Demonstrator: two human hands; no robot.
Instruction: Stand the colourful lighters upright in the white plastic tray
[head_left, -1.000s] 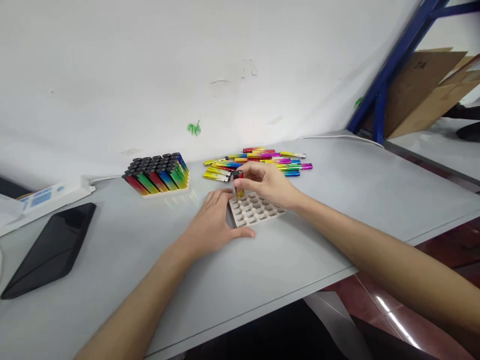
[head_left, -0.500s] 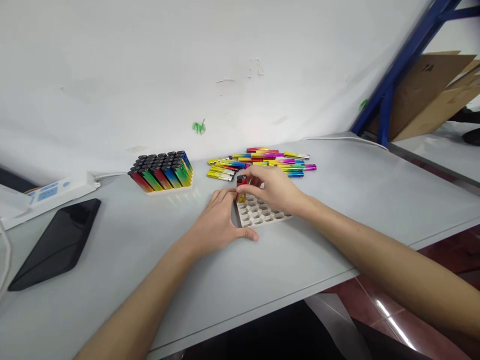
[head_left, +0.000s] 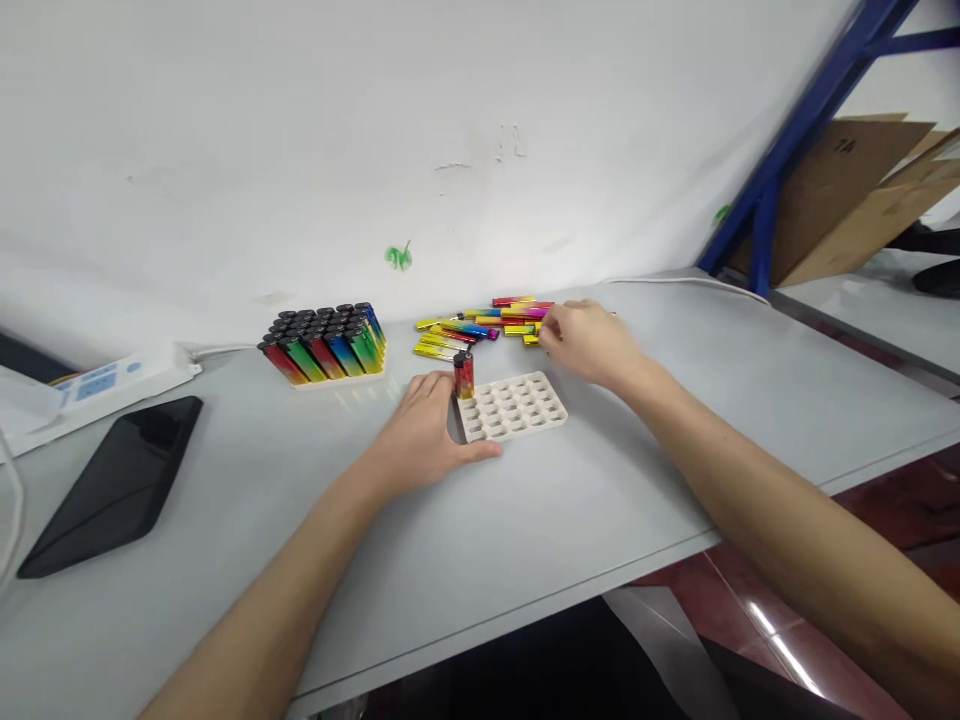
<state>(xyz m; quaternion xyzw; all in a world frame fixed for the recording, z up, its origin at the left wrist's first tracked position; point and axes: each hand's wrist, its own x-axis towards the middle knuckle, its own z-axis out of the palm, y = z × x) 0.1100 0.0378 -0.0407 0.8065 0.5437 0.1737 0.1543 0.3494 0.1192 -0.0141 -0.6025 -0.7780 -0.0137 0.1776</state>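
Observation:
A white tray (head_left: 517,432) with rows of slots lies on the grey table. One red and gold lighter (head_left: 464,376) with a black top stands upright in its back left corner. My left hand (head_left: 427,430) rests along the tray's left edge, thumb and fingers spread apart, holding nothing. At the right side of a loose pile of shiny coloured lighters (head_left: 450,336), my right hand (head_left: 589,340) reaches down with fingers bent and covers part of the pile. Whatever its fingertips touch is hidden.
A full block of upright lighters (head_left: 326,345) stands in another white tray at the left. Further left are a black phone (head_left: 112,485) and a white power strip (head_left: 112,380). Cardboard (head_left: 847,200) leans behind a blue frame (head_left: 765,225) at right.
My right hand has let go of the red lighter, which now stands in the tray, and has moved right to the pile. My left hand and the tray have shifted slightly left.

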